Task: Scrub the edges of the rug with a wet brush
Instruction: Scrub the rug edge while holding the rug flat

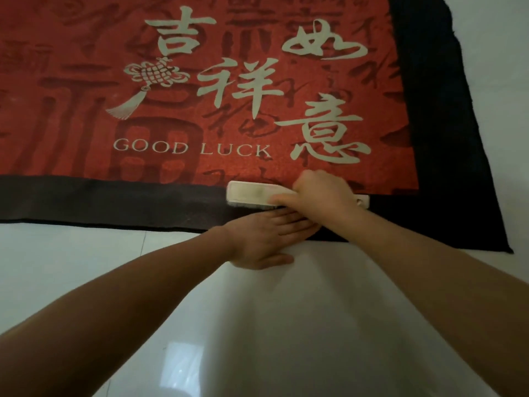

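Observation:
A red rug (229,110) with pale characters, "GOOD LUCK" lettering and a dark border lies flat on the floor. A white scrubbing brush (252,193) lies bristles-down on the rug's near dark border, close to the right corner. My right hand (323,196) grips the brush's handle, hiding its middle; the handle's tip shows just right of the hand. My left hand (263,242) lies flat with straight fingers, pressing the rug's near edge just in front of the brush, its thumb on the floor.
White glossy floor tiles (86,267) spread in front of the rug and to its right. The rug's near right corner (506,247) lies right of my hands. The dark border runs left along the near edge.

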The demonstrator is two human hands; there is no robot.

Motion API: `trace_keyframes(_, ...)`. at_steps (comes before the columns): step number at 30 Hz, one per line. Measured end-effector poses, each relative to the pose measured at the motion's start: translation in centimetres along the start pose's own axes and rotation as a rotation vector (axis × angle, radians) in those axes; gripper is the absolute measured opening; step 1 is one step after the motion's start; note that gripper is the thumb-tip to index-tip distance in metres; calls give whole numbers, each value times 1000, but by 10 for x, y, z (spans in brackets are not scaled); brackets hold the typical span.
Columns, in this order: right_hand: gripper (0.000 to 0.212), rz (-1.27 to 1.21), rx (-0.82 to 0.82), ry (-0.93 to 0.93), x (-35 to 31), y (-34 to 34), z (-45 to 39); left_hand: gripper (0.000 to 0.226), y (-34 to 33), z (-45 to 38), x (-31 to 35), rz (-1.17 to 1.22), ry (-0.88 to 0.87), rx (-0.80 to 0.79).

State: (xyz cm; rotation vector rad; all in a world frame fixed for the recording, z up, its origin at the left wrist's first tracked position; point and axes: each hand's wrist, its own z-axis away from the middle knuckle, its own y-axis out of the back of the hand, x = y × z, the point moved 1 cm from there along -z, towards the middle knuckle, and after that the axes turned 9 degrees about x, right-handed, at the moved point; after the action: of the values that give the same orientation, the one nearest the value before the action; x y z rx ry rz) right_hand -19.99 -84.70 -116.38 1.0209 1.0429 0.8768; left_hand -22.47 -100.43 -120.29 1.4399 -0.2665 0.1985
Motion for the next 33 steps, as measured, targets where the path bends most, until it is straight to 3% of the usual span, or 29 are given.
trace_keyframes(4,69,0,-28,-115,56,23,29,69,-6,-2,2,2,-23,43)
trace_keyframes(10,56,-55,23,68,-23,-12,-15,65,-9,-2,0,15,-3,101)
trace_keyframes(13,64,108,-24,25,34,18,1,67,-6,0,-1,3,-16,54)
trace_keyframes(16,69,114,-122,-117,83,44,27,66,-3,-6,8,52,43,26)
trace_keyframes(22,62,46,-92,120,3,12,-1,65,4,-60,38,128,17,-33)
trace_keyframes(26,53,10,-195,-96,92,46,20,64,4,-61,35,148,-9,-79)
trace_keyframes(28,54,-39,-216,-175,104,51,23,65,4,-66,36,144,-9,-87)
trace_keyframes(33,63,33,-139,33,43,26,1,66,8,-68,38,170,29,-143)
